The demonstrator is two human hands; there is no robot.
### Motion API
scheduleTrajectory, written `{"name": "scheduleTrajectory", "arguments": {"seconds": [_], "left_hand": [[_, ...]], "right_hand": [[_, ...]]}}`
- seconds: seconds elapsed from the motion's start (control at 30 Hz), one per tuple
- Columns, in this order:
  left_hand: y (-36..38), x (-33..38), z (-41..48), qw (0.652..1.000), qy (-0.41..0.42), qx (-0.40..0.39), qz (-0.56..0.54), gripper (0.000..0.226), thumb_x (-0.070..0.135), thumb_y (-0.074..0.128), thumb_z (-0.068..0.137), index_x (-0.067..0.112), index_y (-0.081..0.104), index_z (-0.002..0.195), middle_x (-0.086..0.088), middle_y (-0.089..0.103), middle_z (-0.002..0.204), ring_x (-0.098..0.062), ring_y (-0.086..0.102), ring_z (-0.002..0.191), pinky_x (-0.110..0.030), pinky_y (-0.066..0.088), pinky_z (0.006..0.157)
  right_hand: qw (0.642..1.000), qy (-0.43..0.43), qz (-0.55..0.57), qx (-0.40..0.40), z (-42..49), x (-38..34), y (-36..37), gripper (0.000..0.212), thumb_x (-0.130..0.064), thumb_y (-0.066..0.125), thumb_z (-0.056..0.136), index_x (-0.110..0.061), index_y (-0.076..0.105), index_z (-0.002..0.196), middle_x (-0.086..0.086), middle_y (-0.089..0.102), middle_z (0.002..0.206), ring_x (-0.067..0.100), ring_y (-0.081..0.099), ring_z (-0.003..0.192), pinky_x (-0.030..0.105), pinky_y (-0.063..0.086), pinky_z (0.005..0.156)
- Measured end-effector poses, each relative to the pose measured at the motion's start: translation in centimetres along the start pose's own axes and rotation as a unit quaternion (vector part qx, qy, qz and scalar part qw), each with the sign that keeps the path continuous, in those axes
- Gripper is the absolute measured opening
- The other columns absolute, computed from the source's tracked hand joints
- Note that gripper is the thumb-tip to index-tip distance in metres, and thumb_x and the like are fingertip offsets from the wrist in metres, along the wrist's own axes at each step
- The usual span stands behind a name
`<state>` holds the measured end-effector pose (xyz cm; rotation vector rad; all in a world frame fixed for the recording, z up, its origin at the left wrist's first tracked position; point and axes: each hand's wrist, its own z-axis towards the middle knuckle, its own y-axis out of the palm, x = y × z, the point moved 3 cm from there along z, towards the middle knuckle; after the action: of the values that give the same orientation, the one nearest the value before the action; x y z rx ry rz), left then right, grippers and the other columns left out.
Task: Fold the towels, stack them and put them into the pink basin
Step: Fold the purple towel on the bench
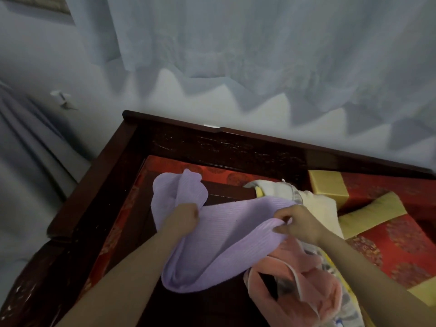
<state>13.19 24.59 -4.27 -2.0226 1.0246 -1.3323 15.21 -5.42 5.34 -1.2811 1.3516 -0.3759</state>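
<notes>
Curled fingers [194, 211] of the left hand [185, 215] grip the purple towel [219, 246], while the right hand [300, 224] pinches its raised edge.

Your view is dim and soft; cool daylight filters through the sheer white curtain [259, 55], edges bow, left side smears.

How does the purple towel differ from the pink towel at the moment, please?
The purple towel is gripped by the left hand and the right hand and stretched between them; the pink towel lies crumpled, with no hand on it. The purple towel looks ribbed; the pink towel has a pale edge band. Neither is folded yet.
</notes>
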Motion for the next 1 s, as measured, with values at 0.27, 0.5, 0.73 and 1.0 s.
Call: {"name": "scheduleTrajectory", "arguments": {"seconds": [0.27, 0.5, 0.73, 1.0], "left_hand": [[2.0, 3.2, 9.5, 0.979, 0.081, 0.121, 0.145, 0.030, 0.022, 0.052, 0.090, 0.005, 0.053, 0.116, -0.013, 0.057, 0.115, -0.025, 0.052, 0.104, -0.032, 0.041, 0.087], [3.4, -0.6, 10.9, 0.967, 0.009, 0.077, 0.244, 0.038, 0.012, 0.048, 0.091, 0.003, 0.044, 0.128, -0.016, 0.050, 0.129, -0.032, 0.050, 0.117, -0.039, 0.045, 0.096], [-2.3, 3.9, 3.7, 0.896, -0.021, 0.116, -0.429, 0.016, 0.008, 0.057, 0.090, 0.017, 0.062, 0.077, 0.003, 0.061, 0.074, -0.015, 0.058, 0.073, -0.019, 0.047, 0.058], [-3.2, 4.8, -5.2, 0.783, 0.032, -0.050, -0.620, 0.030, 0.017, 0.060, 0.083, 0.008, 0.069, 0.111, -0.010, 0.072, 0.105, -0.019, 0.068, 0.096, -0.026, 0.055, 0.075]], "right_hand": [[0.998, -0.023, 0.064, 0.011, 3.5, -0.7, 2.2, 0.010, -0.012, 0.067, 0.076, -0.016, 0.076, 0.081, -0.030, 0.065, 0.071, 0.001, 0.064, 0.075, 0.015, 0.046, 0.065], [0.980, -0.008, 0.189, 0.054, 5.5, -1.0, 2.9, 0.027, -0.009, 0.079, 0.073, -0.032, 0.065, 0.071, -0.023, 0.066, 0.067, 0.000, 0.059, 0.070, 0.012, 0.043, 0.065], [0.954, -0.076, 0.287, 0.038, 6.1, -5.0, 3.0, 0.013, -0.004, 0.071, 0.081, -0.012, 0.074, 0.092, -0.020, 0.070, 0.082, 0.000, 0.062, 0.080, 0.021, 0.048, 0.074], [0.930, -0.142, 0.332, 0.065, 5.3, -9.7, 3.9, 0.015, 0.004, 0.069, 0.080, -0.003, 0.071, 0.094, 0.000, 0.071, 0.087, 0.004, 0.064, 0.081, 0.016, 0.048, 0.072]]}}
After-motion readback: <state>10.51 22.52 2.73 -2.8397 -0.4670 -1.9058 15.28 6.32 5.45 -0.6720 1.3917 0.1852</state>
